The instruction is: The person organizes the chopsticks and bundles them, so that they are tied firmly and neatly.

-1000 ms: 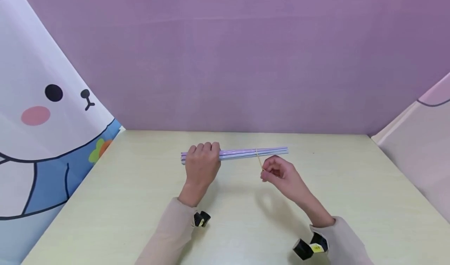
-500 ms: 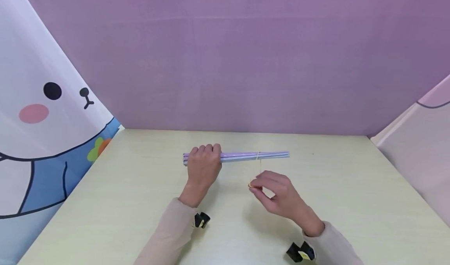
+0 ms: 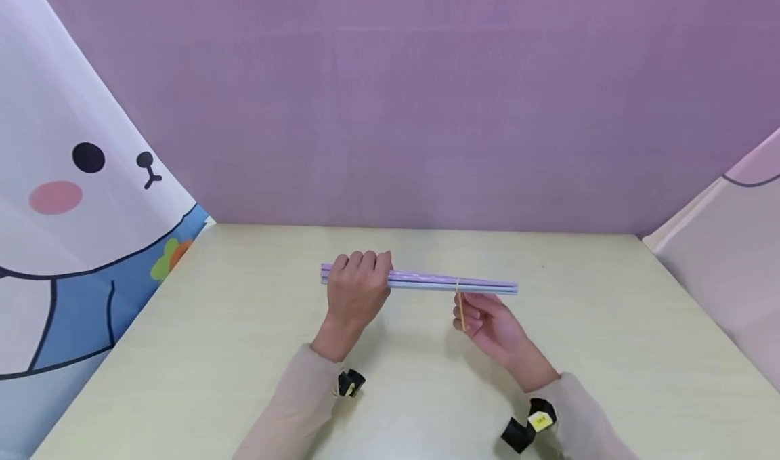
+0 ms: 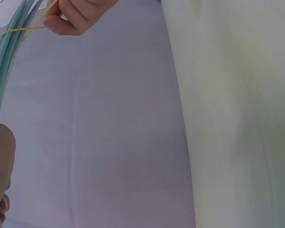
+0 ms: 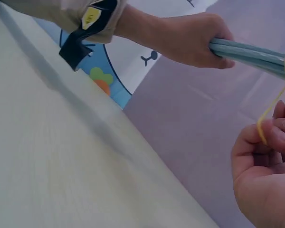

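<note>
A bundle of slim lavender and pale blue chopsticks (image 3: 423, 280) is held level above the table in the head view. My left hand (image 3: 358, 289) grips it near its left end, with the fingers wrapped over the top. A thin yellow rubber band (image 3: 461, 312) loops round the bundle toward its right part. Just below, my right hand (image 3: 495, 328) holds the stretched loop with curled fingers. In the right wrist view, the rubber band (image 5: 271, 111) runs crossed from the chopsticks (image 5: 256, 54) down to these fingers. The left wrist view shows the chopsticks (image 4: 4, 66) partly cut off.
A pale wood-grain table (image 3: 402, 392) lies beneath both hands. Behind it rises a purple cloth backdrop (image 3: 426, 108). Cartoon-printed cloth (image 3: 110, 243) stands at the left, and a pale cloth panel (image 3: 731, 243) at the right.
My right hand has pulled the rubber band down toward me, then gone back up close under the chopsticks. The bundle's right end has dipped slightly. My left hand keeps its grip.
</note>
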The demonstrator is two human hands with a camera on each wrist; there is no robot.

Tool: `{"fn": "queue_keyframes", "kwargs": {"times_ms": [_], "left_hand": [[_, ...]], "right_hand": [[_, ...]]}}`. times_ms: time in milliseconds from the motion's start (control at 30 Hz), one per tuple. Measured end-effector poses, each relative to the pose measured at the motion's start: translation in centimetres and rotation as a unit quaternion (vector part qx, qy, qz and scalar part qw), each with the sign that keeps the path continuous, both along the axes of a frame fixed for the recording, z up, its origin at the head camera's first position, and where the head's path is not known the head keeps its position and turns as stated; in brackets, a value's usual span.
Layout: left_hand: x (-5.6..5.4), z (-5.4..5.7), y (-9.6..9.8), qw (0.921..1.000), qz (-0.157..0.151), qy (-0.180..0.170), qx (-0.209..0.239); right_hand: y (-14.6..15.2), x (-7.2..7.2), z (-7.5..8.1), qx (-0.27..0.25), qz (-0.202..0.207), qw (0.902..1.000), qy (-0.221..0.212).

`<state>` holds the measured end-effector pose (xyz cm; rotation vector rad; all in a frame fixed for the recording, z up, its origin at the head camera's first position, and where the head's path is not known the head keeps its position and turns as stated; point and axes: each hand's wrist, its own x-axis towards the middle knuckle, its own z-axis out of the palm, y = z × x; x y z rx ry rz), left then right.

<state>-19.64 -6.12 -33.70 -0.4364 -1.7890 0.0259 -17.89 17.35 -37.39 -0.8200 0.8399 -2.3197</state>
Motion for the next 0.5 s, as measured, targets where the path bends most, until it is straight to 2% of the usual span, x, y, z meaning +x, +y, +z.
{"fn": "queue_keyframes", "kwargs": {"times_ms": [167, 267, 400, 500], "left_hand": [[-0.2, -0.1, 0.1, 0.9997, -0.004, 0.019, -0.011], [-0.2, -0.1, 0.1, 0.9997, -0.006, 0.021, -0.012], [-0.4, -0.5, -0.1, 0.9995, -0.008, 0.011, -0.029], [-0.5, -0.8, -0.2, 0.9986, -0.008, 0.005, -0.052]], "right_hand": [[1.0, -0.5, 0.3, -0.003, 0.058, 0.998, -0.024], [1.9, -0.8, 1.2, 0.022, 0.068, 0.997, -0.03], [3.6, -1.0, 2.7, 0.073, 0.047, 0.9944, -0.06], [4.5, -1.0, 3.6, 0.147, 0.003, 0.9872, -0.062]]}}
